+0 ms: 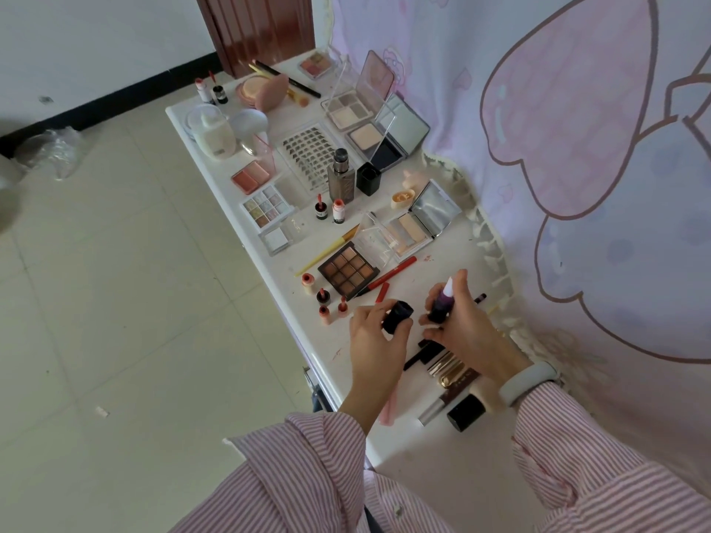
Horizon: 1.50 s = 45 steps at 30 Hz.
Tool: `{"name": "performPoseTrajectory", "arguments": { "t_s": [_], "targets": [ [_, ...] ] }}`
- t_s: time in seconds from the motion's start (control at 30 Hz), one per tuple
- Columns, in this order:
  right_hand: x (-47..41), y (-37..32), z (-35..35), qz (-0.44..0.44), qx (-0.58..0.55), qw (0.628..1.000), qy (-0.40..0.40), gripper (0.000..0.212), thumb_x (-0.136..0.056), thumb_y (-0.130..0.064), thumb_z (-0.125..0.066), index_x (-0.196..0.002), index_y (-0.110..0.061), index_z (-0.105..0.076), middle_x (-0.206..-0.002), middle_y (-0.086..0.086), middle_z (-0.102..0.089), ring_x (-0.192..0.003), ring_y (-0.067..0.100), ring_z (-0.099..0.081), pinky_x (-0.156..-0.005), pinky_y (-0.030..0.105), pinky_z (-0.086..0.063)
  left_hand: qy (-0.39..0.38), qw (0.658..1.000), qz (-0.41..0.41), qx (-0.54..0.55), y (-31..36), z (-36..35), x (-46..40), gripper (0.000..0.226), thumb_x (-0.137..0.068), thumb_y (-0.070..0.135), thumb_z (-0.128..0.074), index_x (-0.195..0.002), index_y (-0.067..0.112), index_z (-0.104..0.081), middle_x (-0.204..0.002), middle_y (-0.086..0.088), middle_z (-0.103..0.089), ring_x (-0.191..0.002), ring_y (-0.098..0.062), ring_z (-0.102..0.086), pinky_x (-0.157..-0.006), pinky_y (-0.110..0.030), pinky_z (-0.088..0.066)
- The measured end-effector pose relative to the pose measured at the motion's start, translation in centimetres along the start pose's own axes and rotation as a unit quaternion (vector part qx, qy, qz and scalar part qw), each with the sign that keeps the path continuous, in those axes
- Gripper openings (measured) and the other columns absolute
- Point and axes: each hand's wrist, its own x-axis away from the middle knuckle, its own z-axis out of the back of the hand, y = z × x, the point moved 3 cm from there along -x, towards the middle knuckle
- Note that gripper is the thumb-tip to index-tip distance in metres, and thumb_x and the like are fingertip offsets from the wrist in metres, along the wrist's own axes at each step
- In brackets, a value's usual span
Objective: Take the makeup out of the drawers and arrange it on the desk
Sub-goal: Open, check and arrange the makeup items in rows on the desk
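Head view: left hand (375,332) curled round dark, faceted cap (398,315), held just above white desk (269,113) near front edge. Right hand (461,325) gripping dark purple lipstick tube (438,309), tilted, pale lilac tip up, cap off and just beside. Brown nine-pan eyeshadow palette (348,272) flat just beyond hands; red pencil (388,275) touching its right side. Gold and black tubes (450,373) lying under right wrist. Open compacts, brushes, small bottles spread along desk farther back.
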Motion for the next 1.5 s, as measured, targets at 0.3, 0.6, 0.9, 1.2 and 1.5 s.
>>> {"name": "performPoseTrajectory", "arguments": {
  "t_s": [0.3, 0.6, 0.9, 1.2, 1.5],
  "targets": [
    [-2.3, -1.3, 0.9, 0.183, 0.41, 0.89, 0.072, 0.023, -0.091, -0.015, -0.053, -0.11, -0.002, -0.055, -0.109, 0.012, -0.053, -0.098, 0.022, -0.05, -0.093, 0.035, -0.042, 0.062, 0.992, -0.066, -0.089, 0.9, -1.3, -1.8, 0.023, -0.085, 0.018, -0.063, -0.107, 0.012, -0.063, -0.111, -0.001, -0.063, -0.105, -0.017, -0.054, -0.084, -0.023, -0.041],
    [-4.7, -1.6, 0.7, 0.211, 0.406, 0.879, 0.135, 0.028, -0.084, -0.013, -0.064, -0.111, -0.008, -0.063, -0.104, 0.004, -0.05, -0.095, 0.013, -0.052, -0.084, 0.007, -0.036, 0.105, 0.981, -0.031, -0.161, 1.5, -1.7, -4.0, 0.031, -0.085, 0.025, -0.063, -0.112, 0.011, -0.06, -0.108, -0.005, -0.063, -0.083, -0.026, -0.063, -0.057, -0.028, -0.039],
    [-3.6, -1.2, 0.8, 0.227, 0.413, 0.871, 0.137, 0.039, -0.087, -0.011, -0.059, -0.125, -0.01, -0.051, -0.105, 0.003, -0.046, -0.092, 0.01, -0.051, -0.081, 0.012, -0.041, 0.1, 0.966, -0.117, -0.209, 1.0, -1.8, -3.6, 0.046, -0.064, 0.016, -0.082, -0.104, 0.007, -0.063, -0.094, -0.008, -0.065, -0.059, -0.02, -0.063, -0.039, -0.014, -0.027],
    [0.4, 0.5, 2.8, 0.297, 0.717, 0.631, 0.006, 0.016, -0.083, -0.01, -0.06, -0.099, -0.011, -0.066, -0.099, 0.006, -0.06, -0.096, 0.027, -0.052, -0.083, 0.041, -0.047, 0.074, 0.961, -0.179, -0.198, -1.4, -0.2, 1.2, 0.026, -0.085, 0.021, -0.049, -0.106, 0.012, -0.06, -0.099, -0.003, -0.065, -0.075, -0.014, -0.064, -0.053, -0.02, -0.047],
    [-0.5, 0.1, 0.8, 0.219, 0.795, 0.553, -0.119, 0.019, -0.095, -0.024, -0.044, -0.109, -0.019, -0.055, -0.115, -0.002, -0.049, -0.112, 0.017, -0.038, -0.087, 0.028, -0.028, 0.05, 0.931, -0.203, -0.298, -4.7, 2.3, 3.3, 0.035, -0.083, 0.031, -0.043, -0.098, 0.014, -0.07, -0.103, -0.001, -0.068, -0.099, -0.023, -0.062, -0.085, -0.039, -0.047]
  ]
}}
